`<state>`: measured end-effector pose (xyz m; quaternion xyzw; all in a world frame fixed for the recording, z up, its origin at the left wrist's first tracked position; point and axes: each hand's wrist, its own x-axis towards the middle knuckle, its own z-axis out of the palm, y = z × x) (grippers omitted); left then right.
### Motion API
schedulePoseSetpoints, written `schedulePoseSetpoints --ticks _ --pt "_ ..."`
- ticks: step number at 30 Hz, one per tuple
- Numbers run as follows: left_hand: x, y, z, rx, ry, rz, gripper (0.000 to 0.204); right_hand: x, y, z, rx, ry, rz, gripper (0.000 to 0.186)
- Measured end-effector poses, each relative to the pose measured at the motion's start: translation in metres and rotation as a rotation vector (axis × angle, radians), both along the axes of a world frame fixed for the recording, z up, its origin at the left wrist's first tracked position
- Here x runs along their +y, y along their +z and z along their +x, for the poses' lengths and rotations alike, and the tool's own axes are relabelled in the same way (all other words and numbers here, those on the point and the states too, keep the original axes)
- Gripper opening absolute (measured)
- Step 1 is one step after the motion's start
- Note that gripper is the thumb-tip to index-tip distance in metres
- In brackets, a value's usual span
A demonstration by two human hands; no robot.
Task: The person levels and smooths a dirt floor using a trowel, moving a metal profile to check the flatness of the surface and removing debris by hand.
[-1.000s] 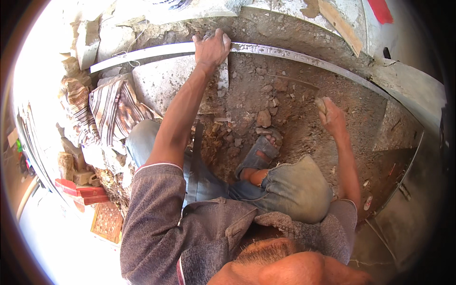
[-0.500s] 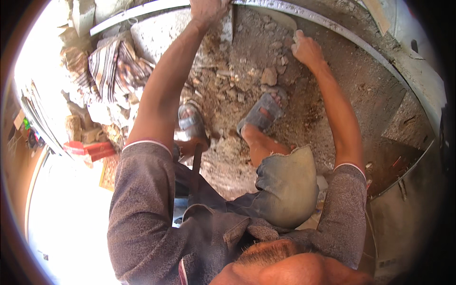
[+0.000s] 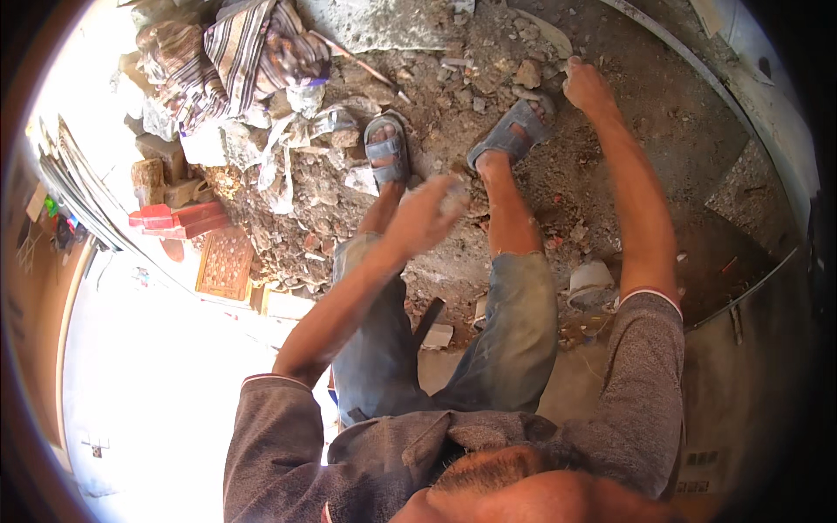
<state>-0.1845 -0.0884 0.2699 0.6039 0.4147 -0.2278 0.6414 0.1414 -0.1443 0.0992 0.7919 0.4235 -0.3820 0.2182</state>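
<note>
My left hand (image 3: 427,213), smeared by motion, hangs above the ground between my shins; what it holds, if anything, I cannot make out. My right hand (image 3: 588,87) is closed on a thin, pale, curved thing (image 3: 547,28), perhaps a cord or wire, running up toward the top edge. Beneath my hands lies rubble with loose stones (image 3: 528,73) and white scraps, around my sandalled feet. A long pale metal strip (image 3: 671,48) curves along the upper right, apart from my hands.
Striped cloth (image 3: 235,57) lies at upper left beside a thin stick (image 3: 357,61). Stone blocks (image 3: 148,181), red pieces (image 3: 179,218), a patterned wooden panel (image 3: 224,261) and stacked long strips (image 3: 78,183) line the left. A white lump (image 3: 591,283) sits by my right leg.
My left hand has left the metal strip and moved down toward my body. My right hand stays closed, now higher in view. My legs have straightened, and the view has shifted.
</note>
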Motion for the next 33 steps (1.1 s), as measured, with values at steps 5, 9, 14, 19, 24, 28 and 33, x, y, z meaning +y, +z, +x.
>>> schedulePoseSetpoints --ticks 5,9,14,19,24,28,33 --pt "-0.104 0.005 -0.001 -0.111 -0.219 -0.082 0.041 -0.022 0.048 -0.032 -0.008 0.023 0.039 0.019" --pt "-0.147 -0.012 -0.031 -0.086 -0.228 0.001 0.039 -0.024 0.072 -0.024 -0.076 0.041 0.082 0.019" --pt "-0.151 -0.028 -0.042 0.037 -0.304 -0.010 0.039 -0.002 0.019 0.027 -0.156 0.128 0.204 0.033" --pt "-0.128 -0.020 0.017 -0.139 -0.043 -0.004 0.037 0.013 -0.073 0.033 -0.014 0.359 0.202 0.023" --pt "-0.158 -0.032 0.000 -0.026 0.108 -0.152 0.037 -0.089 -0.097 -0.032 0.230 -0.050 0.409 0.043" --pt "-0.187 -0.042 -0.004 0.071 0.031 -0.207 0.037 -0.163 -0.044 -0.074 0.395 -0.034 0.002 0.038" --pt "-0.216 -0.057 -0.012 0.088 -0.028 -0.207 0.039 -0.210 -0.007 -0.076 0.330 0.102 0.293 0.031"
